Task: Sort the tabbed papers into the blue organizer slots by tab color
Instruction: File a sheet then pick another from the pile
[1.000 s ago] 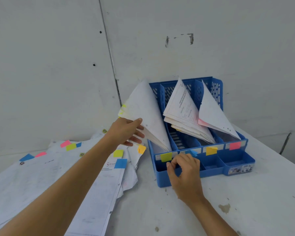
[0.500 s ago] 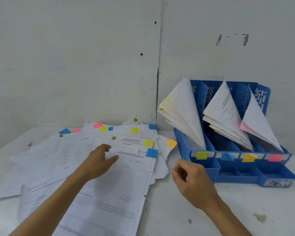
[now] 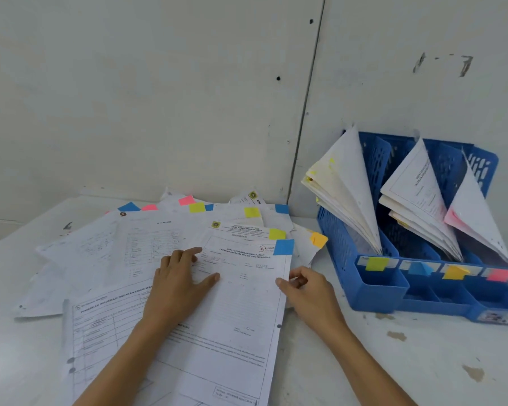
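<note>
A loose pile of tabbed papers (image 3: 147, 247) lies fanned on the white table, with blue, pink, yellow and orange tabs along the far edges. The top sheet (image 3: 238, 312) carries a blue tab (image 3: 284, 247) at its far right corner. My left hand (image 3: 179, 284) rests flat on this sheet, fingers spread. My right hand (image 3: 307, 288) pinches the sheet's right edge between thumb and fingers. The blue organizer (image 3: 379, 291) stands at the right, its slots labelled yellow, blue, orange and pink; three slots hold leaning papers, and the blue-labelled slot looks bare.
A white wall with a vertical seam rises right behind the table and organizer. Bare table surface (image 3: 423, 361) with a few stains lies in front of the organizer. Small front compartments of the organizer hold nothing.
Both hands left the organizer and came to the paper pile. My left hand pressed down on the top sheet; my right hand reached its right edge and pinched it. The view swung left.
</note>
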